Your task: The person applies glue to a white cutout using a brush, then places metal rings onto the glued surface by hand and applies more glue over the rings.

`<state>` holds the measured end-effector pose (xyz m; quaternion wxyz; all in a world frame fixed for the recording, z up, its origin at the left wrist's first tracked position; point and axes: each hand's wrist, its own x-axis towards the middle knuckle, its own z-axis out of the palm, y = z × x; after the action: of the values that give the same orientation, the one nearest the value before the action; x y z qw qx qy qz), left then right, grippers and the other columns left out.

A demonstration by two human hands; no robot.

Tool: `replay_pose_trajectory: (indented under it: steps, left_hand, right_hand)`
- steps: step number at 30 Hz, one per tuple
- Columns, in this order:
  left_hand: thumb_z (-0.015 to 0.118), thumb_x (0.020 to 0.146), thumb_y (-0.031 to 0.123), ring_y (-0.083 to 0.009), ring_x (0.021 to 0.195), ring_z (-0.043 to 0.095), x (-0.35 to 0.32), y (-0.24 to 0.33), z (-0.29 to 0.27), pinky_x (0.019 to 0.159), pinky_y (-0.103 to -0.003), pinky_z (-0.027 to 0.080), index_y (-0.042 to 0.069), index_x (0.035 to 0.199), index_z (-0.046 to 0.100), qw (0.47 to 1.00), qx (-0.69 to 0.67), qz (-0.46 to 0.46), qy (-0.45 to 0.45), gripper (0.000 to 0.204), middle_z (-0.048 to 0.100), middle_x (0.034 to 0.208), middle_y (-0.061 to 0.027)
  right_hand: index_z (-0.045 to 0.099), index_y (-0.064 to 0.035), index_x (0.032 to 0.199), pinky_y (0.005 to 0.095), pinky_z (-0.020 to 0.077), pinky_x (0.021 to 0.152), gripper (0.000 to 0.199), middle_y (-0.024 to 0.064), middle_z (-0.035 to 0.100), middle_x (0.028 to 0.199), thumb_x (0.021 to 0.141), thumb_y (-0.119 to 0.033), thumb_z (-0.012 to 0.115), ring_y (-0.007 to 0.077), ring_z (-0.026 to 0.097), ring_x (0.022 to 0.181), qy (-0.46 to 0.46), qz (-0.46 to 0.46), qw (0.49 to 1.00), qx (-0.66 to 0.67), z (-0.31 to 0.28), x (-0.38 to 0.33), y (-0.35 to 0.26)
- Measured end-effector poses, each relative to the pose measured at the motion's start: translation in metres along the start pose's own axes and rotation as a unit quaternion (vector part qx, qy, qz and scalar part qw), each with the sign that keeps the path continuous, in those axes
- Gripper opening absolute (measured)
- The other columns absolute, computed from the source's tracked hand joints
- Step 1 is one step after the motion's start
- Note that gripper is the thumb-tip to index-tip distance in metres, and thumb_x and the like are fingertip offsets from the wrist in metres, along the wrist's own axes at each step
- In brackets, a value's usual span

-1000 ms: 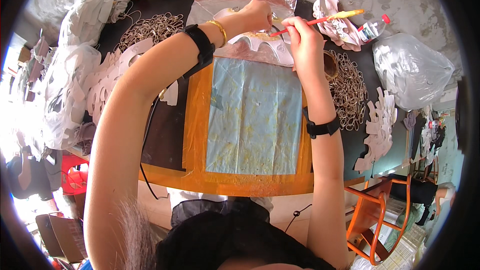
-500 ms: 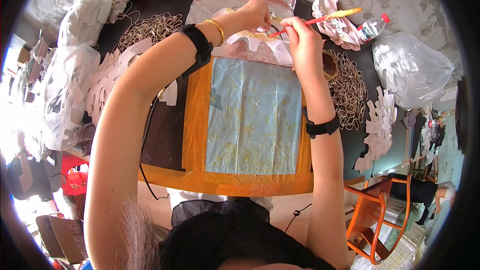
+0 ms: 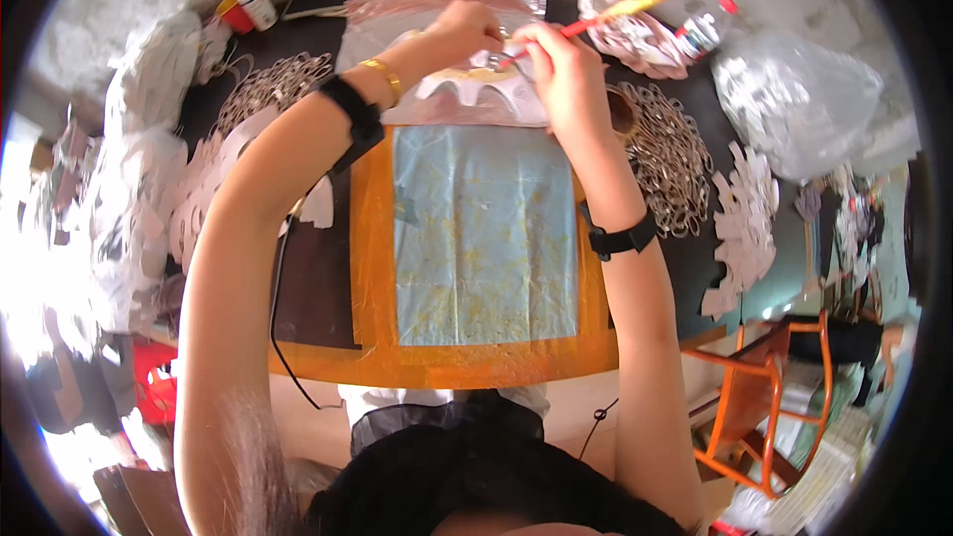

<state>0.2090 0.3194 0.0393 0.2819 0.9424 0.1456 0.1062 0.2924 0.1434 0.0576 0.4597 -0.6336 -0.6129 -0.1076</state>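
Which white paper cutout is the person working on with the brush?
The scalloped white cutout at the top middle, under both hands. The other white cutouts lie untouched at the table's sides.

The near middle of the desk lies open over the flat blue sheet. Far, both hands crowd the white cutout. Chain-like heaps block the right, white paper cutouts the left.

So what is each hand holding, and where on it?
The right hand holds a red-and-yellow paintbrush near its bristle end. The left hand presses on the white scalloped cutout.
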Motion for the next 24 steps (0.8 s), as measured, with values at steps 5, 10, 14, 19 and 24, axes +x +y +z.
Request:
replay_pose_trajectory:
  steps: [5, 10, 14, 19, 24]
  left_hand:
    - [0.069, 0.077, 0.019, -0.0226, 0.07, 0.066, -0.01, 0.048, -0.011, 0.069, -0.033, 0.051, 0.005, 0.088, 0.07, 0.991, -0.009, 0.056, 0.119, 0.017, 0.068, 0.078, -0.0126]
    - [0.067, 0.08, 0.017, -0.0268, 0.072, 0.066, -0.014, 0.148, 0.042, 0.07, -0.035, 0.053, 0.007, 0.089, 0.07, 0.985, 0.06, 0.163, 0.024, 0.014, 0.07, 0.082, -0.0102]
    - [0.064, 0.078, 0.014, -0.0294, 0.09, 0.064, -0.007, 0.171, 0.106, 0.074, -0.039, 0.053, 0.003, 0.08, 0.067, 0.953, 0.202, 0.224, -0.041, 0.011, 0.065, 0.087, -0.0134]
    - [0.063, 0.075, 0.01, -0.0266, 0.095, 0.065, -0.019, 0.185, 0.142, 0.073, -0.036, 0.056, 0.005, 0.085, 0.072, 0.945, 0.244, 0.217, -0.004, 0.013, 0.068, 0.09, -0.0106]
    - [0.061, 0.069, 0.001, -0.0309, 0.104, 0.058, -0.02, 0.193, 0.146, 0.083, -0.039, 0.052, 0.005, 0.087, 0.067, 0.965, 0.199, 0.166, -0.044, 0.019, 0.06, 0.102, -0.0138]
  right_hand:
    - [0.062, -0.0063, 0.093, 0.0395, 0.0486, 0.061, 0.009, 0.018, 0.063, 0.076, 0.086, -0.003, 0.06, 0.0369, 0.063, 0.071, 0.145, -0.037, 0.988, 0.026, -0.066, 0.023, -0.047]
    - [0.062, 0.0033, 0.096, 0.0233, 0.0518, 0.073, 0.009, 0.0058, 0.065, 0.084, 0.091, 0.002, 0.054, 0.0101, 0.062, 0.078, 0.258, 0.055, 0.956, 0.126, -0.151, 0.024, -0.081]
    - [0.061, 0.005, 0.095, 0.0222, 0.0518, 0.073, 0.008, 0.005, 0.064, 0.083, 0.092, 0.002, 0.054, 0.0092, 0.062, 0.078, 0.327, 0.027, 0.925, 0.191, -0.171, 0.034, -0.038]
    - [0.06, 0.0053, 0.094, 0.0231, 0.0527, 0.074, 0.007, 0.0052, 0.063, 0.085, 0.092, 0.001, 0.054, 0.0104, 0.063, 0.08, 0.3, -0.024, 0.943, 0.139, -0.163, 0.024, -0.065]
    - [0.06, 0.006, 0.098, 0.0243, 0.0525, 0.078, 0.012, 0.0074, 0.063, 0.09, 0.095, -0.003, 0.052, 0.0135, 0.063, 0.086, 0.275, -0.002, 0.953, 0.13, -0.165, 0.02, -0.078]
